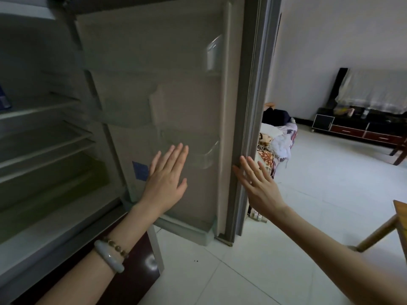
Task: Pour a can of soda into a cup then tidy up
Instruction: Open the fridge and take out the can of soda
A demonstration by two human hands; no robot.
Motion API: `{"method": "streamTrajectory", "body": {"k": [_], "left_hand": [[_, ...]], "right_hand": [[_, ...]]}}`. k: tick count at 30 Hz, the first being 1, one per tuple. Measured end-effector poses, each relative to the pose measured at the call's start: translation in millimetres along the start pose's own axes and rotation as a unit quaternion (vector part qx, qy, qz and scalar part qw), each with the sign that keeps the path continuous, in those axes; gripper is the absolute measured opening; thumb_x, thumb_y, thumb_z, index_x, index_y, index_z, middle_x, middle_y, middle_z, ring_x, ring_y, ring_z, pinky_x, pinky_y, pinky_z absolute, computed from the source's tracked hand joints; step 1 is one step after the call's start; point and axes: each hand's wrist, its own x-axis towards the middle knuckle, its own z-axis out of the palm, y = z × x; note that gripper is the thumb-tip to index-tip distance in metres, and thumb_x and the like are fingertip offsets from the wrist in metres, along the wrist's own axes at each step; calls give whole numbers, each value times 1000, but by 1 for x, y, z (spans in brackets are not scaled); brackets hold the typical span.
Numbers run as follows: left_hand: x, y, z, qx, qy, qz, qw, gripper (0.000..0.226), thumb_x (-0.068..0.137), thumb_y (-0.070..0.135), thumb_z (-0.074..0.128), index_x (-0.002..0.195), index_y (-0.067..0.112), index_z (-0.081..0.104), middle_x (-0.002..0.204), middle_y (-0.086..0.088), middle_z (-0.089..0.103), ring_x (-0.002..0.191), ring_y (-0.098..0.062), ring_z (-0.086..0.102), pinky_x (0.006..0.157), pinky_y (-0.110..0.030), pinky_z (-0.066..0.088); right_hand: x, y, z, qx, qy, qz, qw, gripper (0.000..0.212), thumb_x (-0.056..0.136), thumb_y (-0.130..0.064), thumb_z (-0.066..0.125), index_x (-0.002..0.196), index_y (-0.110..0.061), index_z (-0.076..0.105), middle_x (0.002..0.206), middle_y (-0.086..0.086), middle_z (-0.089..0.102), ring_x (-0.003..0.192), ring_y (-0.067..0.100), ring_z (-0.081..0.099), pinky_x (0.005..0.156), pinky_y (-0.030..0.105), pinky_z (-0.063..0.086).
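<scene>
- Head view: the fridge door stands wide open, its inner lining facing the camera, and the fridge interior lies to the left.
- The left hand is flat, fingers spread, in front of the door's inner lining. Its grip is open and holds nothing. Contact with the lining cannot be confirmed.
- The right hand is flat with fingers extended, fingertips at the door's outer edge. Its grip is also open and empty.
- Task items: neither the soda can nor the cup is visible. A blue object sits at the far left edge on a shelf; its identity cannot be determined.
- Step in hand, as a judgement: handling the fridge door, either at the fetch stage or during tidy-up. The frame does not settle which.
- Next move, if closing: push the door leftward with the right hand while withdrawing the left hand from the gap.
- Surroundings: door bins appear empty; a wooden bench corner stands at the right; a dark TV cabinet sits well apart across the tiled floor.
- Obstruction: the left forearm crosses the door's closing path.
</scene>
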Motion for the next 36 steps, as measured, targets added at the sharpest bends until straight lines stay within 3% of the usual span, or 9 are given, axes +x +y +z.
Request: {"method": "streamTrajectory", "body": {"k": [5, 8, 15, 20, 26, 33, 36], "left_hand": [[35, 1, 22, -7, 3, 38, 999, 82, 84, 25, 61, 149, 12, 13, 155, -4, 23, 142, -15, 15, 115, -40, 4], [56, 3, 34, -15, 8, 51, 999, 80, 83, 23, 61, 149, 12, 17, 154, -4, 26, 142, -16, 19, 115, -41, 3], [105, 10, 61, -9, 29, 67, 997, 74, 78, 21, 67, 143, 7, 34, 144, -9, 44, 135, -22, 37, 114, -41, 5], [129, 12, 78, -2, 17, 66, 998, 76, 81, 21, 62, 146, 7, 27, 150, -8, 35, 140, -22, 29, 116, -45, 13], [159, 7, 90, 11, 5, 58, 998, 74, 89, 25, 53, 149, 9, 12, 157, -7, 18, 145, -19, 13, 118, -38, 1], [168, -1, 99, 21, 3, 17, 1000, 73, 90, 24, 48, 150, 10, 9, 158, -6, 15, 146, -19, 10, 118, -39, -2], [176, -5, 103, 25, -16, 7, 1000, 74, 90, 25, 48, 150, 10, 7, 158, -6, 12, 146, -19, 7, 117, -38, -4]], "right_hand": [[14, 9, 18, 16, -25, 39, 999, 88, 66, 5, 56, 148, -9, 25, 154, 21, 16, 145, 31, -1, 116, 46, 4], [29, 16, 28, 33, -20, 61, 997, 93, 64, 10, 58, 149, -8, 22, 154, 20, 17, 145, 32, 4, 118, 48, 8], [73, 27, 46, 67, 25, 69, 995, 78, 72, 4, 29, 148, -5, 16, 154, 19, 15, 144, 30, 8, 118, 45, 11], [91, 25, 62, 84, 37, 58, 994, 75, 74, 1, 26, 148, -7, 17, 153, 17, 19, 143, 29, 15, 116, 45, 14], [120, 38, 89, 93, -2, 52, 994, 74, 74, -2, 24, 148, -7, 17, 154, 17, 18, 144, 31, 15, 117, 45, 14], [131, 50, 100, 85, -26, 44, 995, 82, 68, 8, 52, 145, 0, 28, 151, 23, 24, 141, 35, 20, 113, 49, 18], [141, 57, 107, 98, -40, 37, 994, 82, 68, 8, 52, 146, 0, 26, 152, 23, 23, 142, 36, 19, 114, 50, 19]]}}
